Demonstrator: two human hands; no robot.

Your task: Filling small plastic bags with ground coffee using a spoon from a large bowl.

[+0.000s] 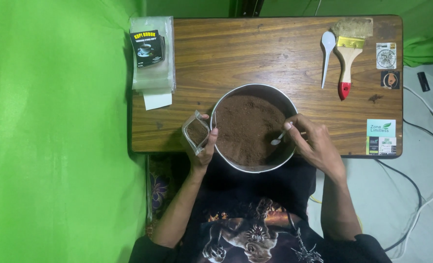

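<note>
A round metal bowl point(225, 104) full of brown powder point(248, 126) sits at the near edge of a wooden table point(275, 53). My left hand point(206, 146) holds a small clear pouch point(196, 131) open beside the bowl's left rim; brown powder shows inside it. My right hand point(314, 141) grips a small white plastic spoon point(279, 138), its tip in the powder near the bowl's right side.
A stack of clear pouches with a black label point(150, 53) and a white card lies at the table's far left. A second white spoon point(327, 53) and a paintbrush with a red-tipped handle point(347, 56) lie far right. Stickers mark the right edge. Green cloth hangs left; cables run on the floor right.
</note>
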